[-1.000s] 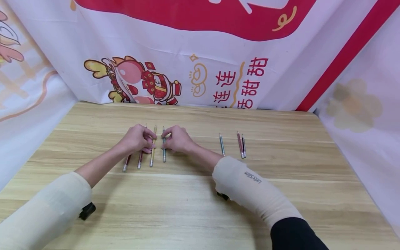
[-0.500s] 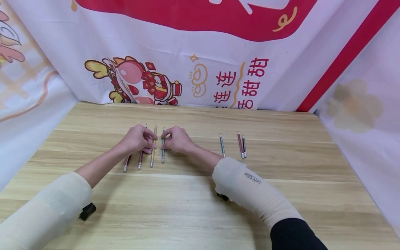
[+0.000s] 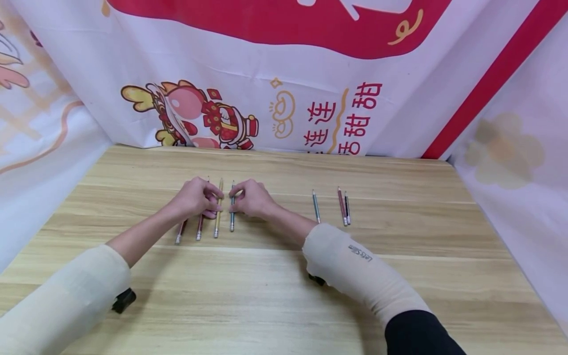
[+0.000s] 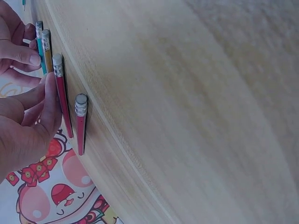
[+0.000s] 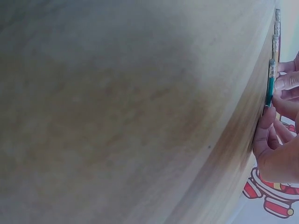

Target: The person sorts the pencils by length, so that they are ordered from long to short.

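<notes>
My left hand (image 3: 195, 197) has its thumb and fingers on a yellow pencil (image 3: 217, 224), holding it flat on the table. Just to the right, my right hand (image 3: 254, 198) holds a teal pencil (image 3: 232, 223) lengthwise, thumb and forefinger apart along it. The two pencils lie nearly parallel with a narrow gap. Two red pencils, one dark red (image 3: 181, 231) and one beside it (image 3: 199, 229), lie left of the yellow one, partly under the left hand. In the left wrist view the red pencil (image 4: 60, 88) runs close beside the left fingers (image 4: 50, 100).
On the right lie another teal pencil (image 3: 316, 207), a reddish pencil (image 3: 341, 206) and a shorter black pencil (image 3: 347, 208). The right forearm passes just in front of that teal one. A printed cloth (image 3: 266, 64) hangs behind the wooden table (image 3: 248, 296).
The teal pencil under the right hand shifts very slightly at its eraser end. Both hands otherwise stay in place.
</notes>
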`<state>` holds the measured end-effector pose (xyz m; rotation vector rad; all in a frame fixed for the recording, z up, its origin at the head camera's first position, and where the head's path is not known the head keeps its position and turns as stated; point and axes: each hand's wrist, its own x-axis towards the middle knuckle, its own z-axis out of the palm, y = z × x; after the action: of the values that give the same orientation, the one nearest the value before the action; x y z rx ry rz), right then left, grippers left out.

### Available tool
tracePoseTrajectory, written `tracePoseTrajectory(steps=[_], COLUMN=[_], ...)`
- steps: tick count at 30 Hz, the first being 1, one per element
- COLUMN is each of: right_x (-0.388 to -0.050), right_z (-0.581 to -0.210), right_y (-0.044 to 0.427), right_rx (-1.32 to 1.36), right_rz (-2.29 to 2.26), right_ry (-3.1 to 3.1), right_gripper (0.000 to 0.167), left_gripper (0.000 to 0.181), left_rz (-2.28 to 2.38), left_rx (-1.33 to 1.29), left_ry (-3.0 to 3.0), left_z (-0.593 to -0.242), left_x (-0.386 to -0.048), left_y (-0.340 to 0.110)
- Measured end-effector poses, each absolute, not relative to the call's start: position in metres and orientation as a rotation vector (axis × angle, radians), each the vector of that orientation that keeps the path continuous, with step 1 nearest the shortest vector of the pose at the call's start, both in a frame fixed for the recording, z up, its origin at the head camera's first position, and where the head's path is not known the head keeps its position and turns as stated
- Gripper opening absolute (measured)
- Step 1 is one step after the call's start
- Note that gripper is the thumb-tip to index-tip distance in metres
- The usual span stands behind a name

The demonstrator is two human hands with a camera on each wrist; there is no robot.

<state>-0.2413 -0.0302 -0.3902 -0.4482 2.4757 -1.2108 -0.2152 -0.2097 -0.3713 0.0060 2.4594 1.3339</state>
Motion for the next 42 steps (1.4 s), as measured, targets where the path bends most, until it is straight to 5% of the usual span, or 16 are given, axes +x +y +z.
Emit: tracePoseTrajectory(steps=[42], right_x=[-0.230], right_z=[-0.366], right_y=[0.037], right_rx=[-0.524], right_rz=[-1.408], right_ry=[2.293], right_gripper=[0.037], left_gripper=[0.032], left_rz=[1.194], left_rx=[0.322], left_ry=[2.555], left_z=[-0.359], left_x=[-0.213], left_y=[-0.189])
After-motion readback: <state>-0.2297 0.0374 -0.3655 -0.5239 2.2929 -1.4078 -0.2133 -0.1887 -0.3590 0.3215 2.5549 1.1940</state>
